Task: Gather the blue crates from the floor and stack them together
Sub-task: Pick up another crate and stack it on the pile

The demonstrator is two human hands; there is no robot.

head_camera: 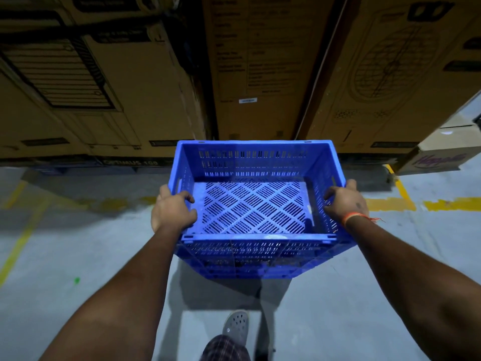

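Blue crate (253,204) hung above the floor (78,243) — left hand (173,211) and right hand (346,201) gripped its side rims, fingers curled inside.

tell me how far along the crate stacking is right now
Done: nothing visibly stacked yet. In hand: the left hand and right hand grip the side rims of one empty blue crate, held above the grey floor near the cardboard boxes. Left: no other crates show here, so the remainder can't be judged.

You have a blue crate (253,204) of hard plastic, slotted, with a dull sheen. Ahead of you stand matt brown cardboard boxes (145,87). The grey floor (78,246) looks smooth and scuffed.
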